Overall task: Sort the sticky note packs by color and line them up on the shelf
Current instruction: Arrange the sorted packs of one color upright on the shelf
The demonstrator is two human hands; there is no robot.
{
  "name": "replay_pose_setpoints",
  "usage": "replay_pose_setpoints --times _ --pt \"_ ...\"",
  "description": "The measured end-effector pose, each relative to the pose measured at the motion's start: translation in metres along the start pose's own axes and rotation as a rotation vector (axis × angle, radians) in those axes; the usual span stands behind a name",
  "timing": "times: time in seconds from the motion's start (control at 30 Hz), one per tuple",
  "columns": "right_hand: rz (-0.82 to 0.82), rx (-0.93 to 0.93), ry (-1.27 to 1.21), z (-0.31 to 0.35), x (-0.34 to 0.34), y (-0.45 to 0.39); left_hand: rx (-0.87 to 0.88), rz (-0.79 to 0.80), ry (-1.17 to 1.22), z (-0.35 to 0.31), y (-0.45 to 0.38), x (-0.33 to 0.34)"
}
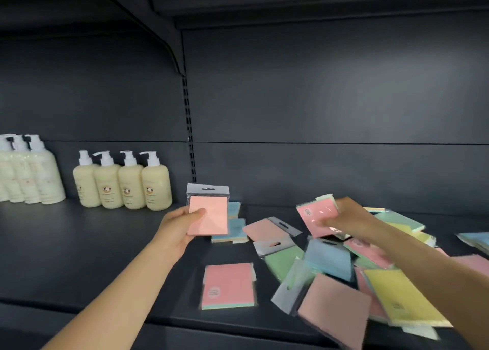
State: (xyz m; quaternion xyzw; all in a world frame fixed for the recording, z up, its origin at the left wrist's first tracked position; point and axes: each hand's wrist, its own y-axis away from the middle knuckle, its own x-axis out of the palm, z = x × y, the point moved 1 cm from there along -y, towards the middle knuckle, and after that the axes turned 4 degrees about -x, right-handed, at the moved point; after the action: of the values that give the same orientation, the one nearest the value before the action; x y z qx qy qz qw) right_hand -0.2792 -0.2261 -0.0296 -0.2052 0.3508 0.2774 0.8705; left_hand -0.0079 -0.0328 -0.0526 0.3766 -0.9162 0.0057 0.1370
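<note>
1. Head view, nearest edge: a salmon pack (334, 307) lies tilted over the front lip of the dark shelf (92, 246), with a yellow pack (402, 296) just beside it on the right.
2. A little farther in, a pink pack (228, 286) lies flat and apart from the heap, its label toward the front.
3. Behind these, a loose heap covers the right half of the shelf: a green pack (283, 261), a blue pack (328, 259) and another salmon pack (264, 229) overlap one another at odd angles.
4. The left hand (180, 228) holds a salmon-pink pack (209, 213) upright above the shelf, thumb curled across its front and fingers behind it.
5. Just behind that pack, a small stack of blue packs (236, 228) lies on the shelf.
6. The right hand (349, 217) grips a pink labelled pack (316, 216) over the heap, fingers curled round its edge; motion blur hides the finer detail.
7. Farthest back on the left, cream pump bottles (123, 183) stand in rows against the back panel.
</note>
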Motion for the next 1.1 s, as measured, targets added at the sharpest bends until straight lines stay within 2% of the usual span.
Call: replay_pose_setpoints --times 0.13,0.27,0.5,0.77,0.87,0.97,1.03,1.1 --pt "0.1 -0.04 0.007 0.044 0.01 0.001 0.002 0.041 0.028 0.005 0.002 -0.018" --pt "0.15 -0.063 -0.146 0.079 0.033 0.003 -0.011 0.042 0.101 0.019 0.006 -0.031" --pt "0.445 0.118 -0.451 0.098 0.086 0.031 -0.059 -0.025 0.299 0.017 0.009 -0.039" --pt "0.428 0.267 -0.503 0.098 0.115 0.037 -0.057 0.039 0.273 0.017 0.01 -0.039" --pt "0.417 0.295 -0.41 0.101 0.116 0.033 -0.06 0.058 0.267 0.017 0.009 -0.039" --pt "0.309 0.232 -0.074 0.114 0.11 0.037 -0.05 0.076 0.246 0.017 0.009 -0.038" --pt "0.18 0.167 0.13 0.121 0.103 0.042 -0.024 0.106 0.21 0.017 0.012 -0.034" --pt "0.034 0.102 0.061 0.124 0.097 0.049 -0.011 0.142 0.16 0.015 0.021 -0.021"
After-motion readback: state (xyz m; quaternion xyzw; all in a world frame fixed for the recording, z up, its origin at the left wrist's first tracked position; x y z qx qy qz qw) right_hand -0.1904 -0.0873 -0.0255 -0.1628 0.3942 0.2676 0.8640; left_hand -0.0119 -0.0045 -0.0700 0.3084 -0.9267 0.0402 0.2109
